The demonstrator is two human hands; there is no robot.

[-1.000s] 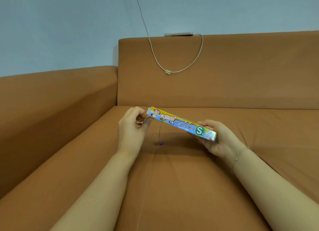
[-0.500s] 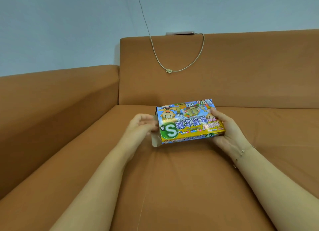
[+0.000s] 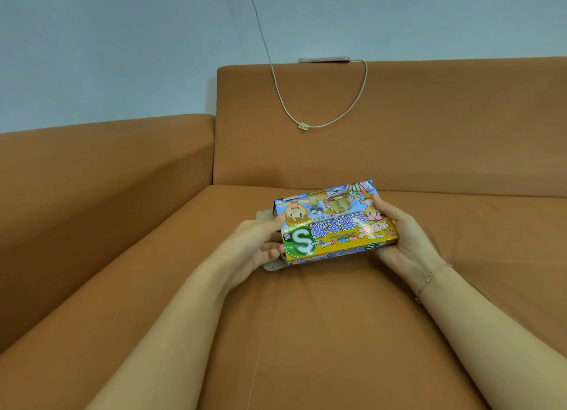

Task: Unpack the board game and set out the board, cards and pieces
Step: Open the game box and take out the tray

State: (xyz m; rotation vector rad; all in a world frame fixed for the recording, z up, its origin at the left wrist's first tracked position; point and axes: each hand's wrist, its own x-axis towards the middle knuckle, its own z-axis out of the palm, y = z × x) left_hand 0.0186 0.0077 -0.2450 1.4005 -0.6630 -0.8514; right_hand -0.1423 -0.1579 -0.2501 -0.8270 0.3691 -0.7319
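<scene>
Head view: the box [image 3: 334, 222], edge-on a second ago, is now turned face-up, gripped by the left hand [image 3: 257, 247] and right hand [image 3: 402, 238]; its left flaps [image 3: 271, 265] are opened, so contents can be drawn out.

Both forearms reach forward, left hand [image 3: 256, 245] and right hand [image 3: 405, 238] curled inward.

The sofa seat [image 3: 306, 333] lies bare all around the box [image 3: 334, 222]; only the backrest [image 3: 399, 133] behind and the armrest [image 3: 107, 164] at left wall it in.

Colourful game box [image 3: 333, 224], left flaps open
</scene>
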